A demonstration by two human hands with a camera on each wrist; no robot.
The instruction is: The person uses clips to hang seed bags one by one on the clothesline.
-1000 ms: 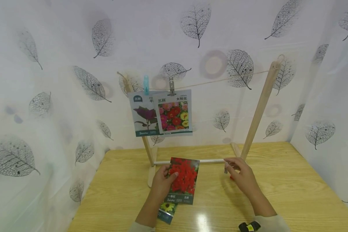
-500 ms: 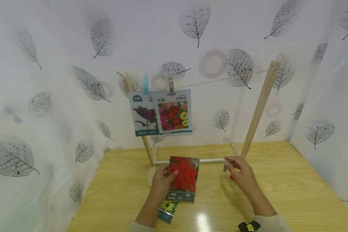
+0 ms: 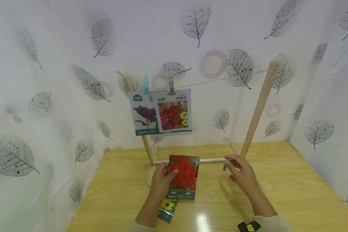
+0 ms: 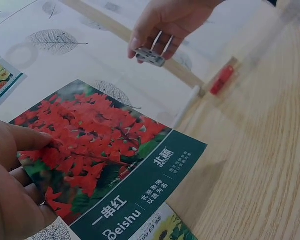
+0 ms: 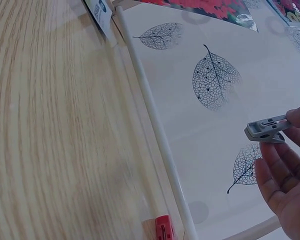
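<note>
The packet (image 3: 184,174) and right hand (image 3: 242,170) have risen slightly. The left hand (image 3: 161,178) pinches the packet's side, below the string (image 3: 217,82); the right's thumb and fingers pinch a clip (image 5: 264,129). Hanging seems in preparation; next likely calls for raising the packet to the string, then clipping.

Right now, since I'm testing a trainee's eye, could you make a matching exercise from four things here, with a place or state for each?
1. Blue clip
2. Red clip
3. Red-flower packet
4. White rod

A. Held in the left hand
B. Low between the wooden posts
C. On the string
D. Lying loose

Pairs: 1-C, 2-D, 3-A, 4-B
</note>
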